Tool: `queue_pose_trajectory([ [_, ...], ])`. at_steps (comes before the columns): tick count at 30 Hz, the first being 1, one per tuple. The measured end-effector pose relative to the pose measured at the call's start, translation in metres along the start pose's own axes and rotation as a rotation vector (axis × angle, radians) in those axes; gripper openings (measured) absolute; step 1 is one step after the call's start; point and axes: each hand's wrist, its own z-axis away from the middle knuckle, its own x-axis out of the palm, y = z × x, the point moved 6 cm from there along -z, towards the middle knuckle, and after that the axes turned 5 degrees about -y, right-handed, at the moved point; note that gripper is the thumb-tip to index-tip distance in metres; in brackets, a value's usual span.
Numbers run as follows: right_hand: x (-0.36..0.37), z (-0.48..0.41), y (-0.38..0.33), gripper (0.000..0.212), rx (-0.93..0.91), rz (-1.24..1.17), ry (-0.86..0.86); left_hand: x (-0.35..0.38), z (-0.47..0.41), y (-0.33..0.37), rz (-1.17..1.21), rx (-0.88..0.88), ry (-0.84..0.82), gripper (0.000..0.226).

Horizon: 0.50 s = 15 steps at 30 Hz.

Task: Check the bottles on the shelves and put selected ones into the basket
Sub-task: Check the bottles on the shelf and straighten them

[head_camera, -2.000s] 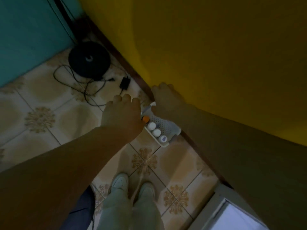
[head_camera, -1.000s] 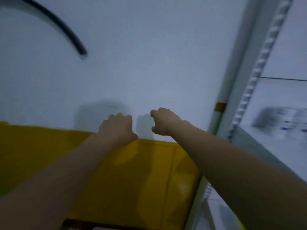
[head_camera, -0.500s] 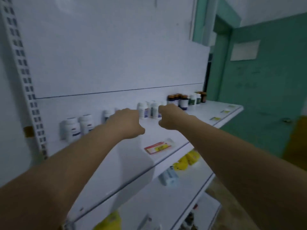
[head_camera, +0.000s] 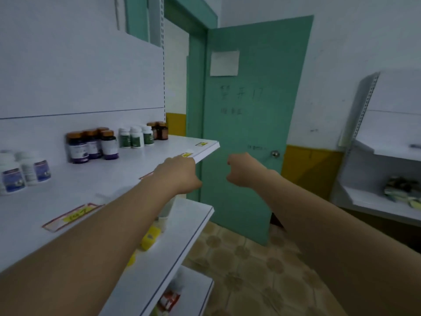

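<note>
The upright bottles stand on the shelf, beyond and left of the left hand, the nearer one; it and the right hand are curled, holding nothing.

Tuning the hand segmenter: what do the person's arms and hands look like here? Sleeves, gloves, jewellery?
Left hand and right hand: no gloves, rings, watch or bands showing. Left forearm and right forearm: bare to the frame edge, no sleeve, cable or marking in view.
</note>
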Motion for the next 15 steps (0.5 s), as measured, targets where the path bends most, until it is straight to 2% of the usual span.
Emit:
queue_pose_trajectory([
  [4, 0.006, -0.066, 0.030, 0.038, 0.009, 0.006, -0.010, 0.011, -0.078, 0.010, -0.034, 0.001, 0.006, 0.043],
  [7, 0.008, -0.119, 0.034, 0.038, -0.026, 0.013, 0.048, 0.015, -0.128, 0.006, -0.052, 0.002, 0.040, 0.040],
  [11, 0.002, -0.191, 0.019, 0.036, -0.111, 0.008, 0.067, 0.010, -0.174, -0.018, -0.077, -0.033, 0.052, 0.035],
  [15, -0.012, -0.265, -0.030, 0.035, -0.274, 0.014, 0.091, -0.017, -0.211, -0.067, -0.097, -0.188, 0.088, 0.032],
])
